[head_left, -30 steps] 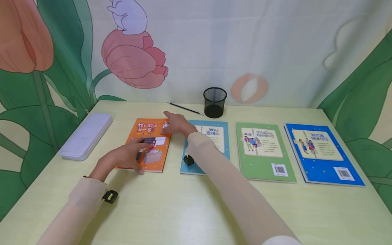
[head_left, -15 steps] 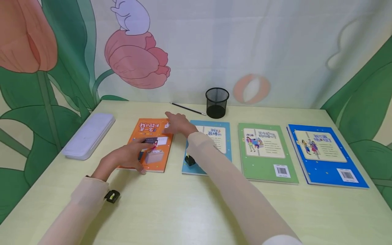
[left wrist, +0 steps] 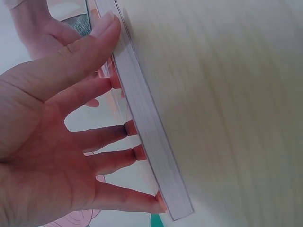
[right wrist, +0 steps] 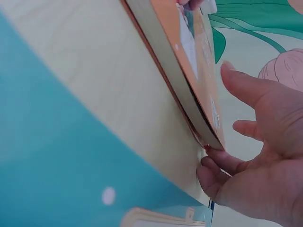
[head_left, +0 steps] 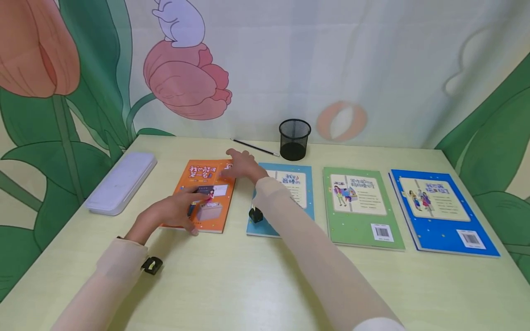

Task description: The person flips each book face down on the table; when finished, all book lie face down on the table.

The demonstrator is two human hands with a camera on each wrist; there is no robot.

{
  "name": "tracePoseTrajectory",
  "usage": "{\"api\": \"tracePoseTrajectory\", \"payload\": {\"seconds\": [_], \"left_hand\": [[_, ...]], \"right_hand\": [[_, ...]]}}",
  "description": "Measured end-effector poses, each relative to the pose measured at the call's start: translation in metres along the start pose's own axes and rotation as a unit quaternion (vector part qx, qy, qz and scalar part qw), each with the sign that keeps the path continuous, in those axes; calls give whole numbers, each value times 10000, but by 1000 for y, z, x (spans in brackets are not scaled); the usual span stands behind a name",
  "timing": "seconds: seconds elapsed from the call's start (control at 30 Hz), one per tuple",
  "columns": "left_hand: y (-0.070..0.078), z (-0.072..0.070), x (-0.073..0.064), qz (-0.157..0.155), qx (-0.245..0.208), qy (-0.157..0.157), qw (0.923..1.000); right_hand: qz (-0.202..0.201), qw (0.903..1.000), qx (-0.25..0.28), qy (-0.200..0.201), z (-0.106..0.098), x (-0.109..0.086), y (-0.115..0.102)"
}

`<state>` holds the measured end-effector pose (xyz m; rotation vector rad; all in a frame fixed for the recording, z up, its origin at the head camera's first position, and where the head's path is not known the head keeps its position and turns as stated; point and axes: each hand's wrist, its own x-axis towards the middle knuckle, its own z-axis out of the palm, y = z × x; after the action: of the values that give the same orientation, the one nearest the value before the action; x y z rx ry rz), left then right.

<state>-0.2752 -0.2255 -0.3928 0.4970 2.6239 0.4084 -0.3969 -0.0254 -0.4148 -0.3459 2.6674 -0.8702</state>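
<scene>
An orange book (head_left: 221, 202) with a picture cover lies at the left of the row. My left hand (head_left: 171, 211) spreads over its near left part. In the left wrist view, the fingertips (left wrist: 130, 127) touch the cover and the thumb (left wrist: 102, 38) lies at the edge of the pages (left wrist: 151, 127). My right hand (head_left: 244, 168) is at the book's far right corner. Two lower fingers (right wrist: 227, 161) meet that corner in the right wrist view, while the thumb (right wrist: 241, 85) sticks out apart from the cover. My right forearm crosses over a light blue book (head_left: 300, 184) and hides part of it.
Further right lie a green book (head_left: 356, 225) and a dark blue book (head_left: 439, 230), barcodes up. A black mesh pen cup (head_left: 294, 142) stands at the back beside a pencil (head_left: 256, 147). A pale pencil case (head_left: 122, 184) lies at the far left of the table (head_left: 232, 285).
The head view has turned slightly, so everything sits a little further right. My right hand's fingers have drawn in a bit; the left hand keeps its place on the orange book.
</scene>
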Motion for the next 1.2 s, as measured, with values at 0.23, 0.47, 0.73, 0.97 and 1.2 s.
{"api": "tracePoseTrajectory", "payload": {"seconds": [0.23, 0.47, 0.73, 0.97, 1.2], "left_hand": [[1, 1, 2, 90, 40, 40, 9999], [0, 2, 4, 11, 34, 19, 10000], [0, 0, 2, -47, 29, -17, 10000], [0, 0, 1, 7, 61, 10, 10000], [-1, -1, 2, -41, 93, -13, 9999]], "right_hand": [[-147, 9942, 1052, 144, -4, 9, 10], [245, 9818, 1866, 258, -8, 10, 14], [488, 9602, 2711, -459, -9, 6, 10], [617, 9335, 3386, -1008, -4, 2, 9], [550, 9274, 3599, -858, -3, 0, 9]]}}
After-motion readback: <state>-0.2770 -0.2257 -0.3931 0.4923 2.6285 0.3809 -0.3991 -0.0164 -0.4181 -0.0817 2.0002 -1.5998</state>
